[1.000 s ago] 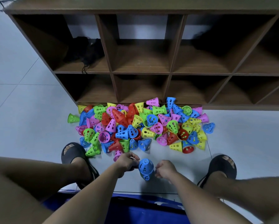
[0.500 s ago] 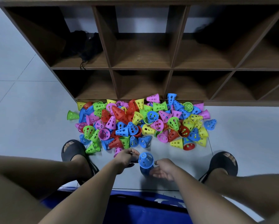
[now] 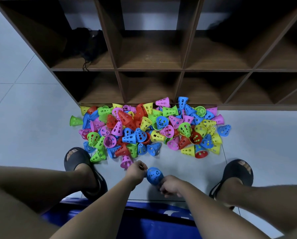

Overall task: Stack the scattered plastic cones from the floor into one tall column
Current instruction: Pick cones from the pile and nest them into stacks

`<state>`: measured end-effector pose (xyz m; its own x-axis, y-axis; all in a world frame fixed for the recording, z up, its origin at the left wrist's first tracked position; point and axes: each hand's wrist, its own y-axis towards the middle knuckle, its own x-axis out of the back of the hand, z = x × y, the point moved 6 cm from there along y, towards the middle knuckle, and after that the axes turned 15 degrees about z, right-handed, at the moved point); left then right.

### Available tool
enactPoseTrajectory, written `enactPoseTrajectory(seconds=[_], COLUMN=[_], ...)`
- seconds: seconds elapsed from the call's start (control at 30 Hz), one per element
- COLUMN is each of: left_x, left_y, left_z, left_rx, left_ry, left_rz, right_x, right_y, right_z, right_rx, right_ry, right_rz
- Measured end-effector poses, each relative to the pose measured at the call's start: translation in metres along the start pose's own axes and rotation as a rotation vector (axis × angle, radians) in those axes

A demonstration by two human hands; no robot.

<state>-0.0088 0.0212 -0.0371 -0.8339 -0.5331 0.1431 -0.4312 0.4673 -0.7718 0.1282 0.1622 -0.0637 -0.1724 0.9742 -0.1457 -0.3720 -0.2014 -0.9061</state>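
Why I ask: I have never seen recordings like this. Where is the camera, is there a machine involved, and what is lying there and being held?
No machine here: a person works bare-handed. The only view comes from a camera worn on the head, looking forward and down. On the tiled floor, against a brown cubby shelf, lies a pile of small perforated plastic cones in pink, green, yellow, red and blue. Nearer the camera, the left hand and right hand grip a blue cone from either side with curled fingers. Whether more cones are nested beneath it cannot be told.

two hands (image 3: 135, 171) (image 3: 170, 186), two sandals (image 3: 78, 160) (image 3: 240, 171), dozens of cones (image 3: 145, 122)
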Motion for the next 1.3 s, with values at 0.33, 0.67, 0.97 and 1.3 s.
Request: enactPoseTrajectory(seconds=[0.33,0.67,0.97,1.3], left_x=[-0.007,-0.007,0.006,0.046], left_y=[0.014,0.041,0.056,0.049], left_z=[0.007,-0.010,-0.020,0.039], left_rx=[0.029,-0.035,-0.055,0.063], left_ry=[-0.097,-0.213,-0.236,-0.435], left_rz=[0.079,0.125,0.107,-0.169], right_x=[0.001,0.033,0.075,0.117], right_y=[0.011,0.025,0.038,0.007], right_z=[0.002,0.038,0.059,0.120], right_rx=[0.049,0.123,0.018,0.358], right_ry=[-0.007,-0.122,-0.292,-0.171], right_rz=[0.029,-0.197,-0.316,-0.629])
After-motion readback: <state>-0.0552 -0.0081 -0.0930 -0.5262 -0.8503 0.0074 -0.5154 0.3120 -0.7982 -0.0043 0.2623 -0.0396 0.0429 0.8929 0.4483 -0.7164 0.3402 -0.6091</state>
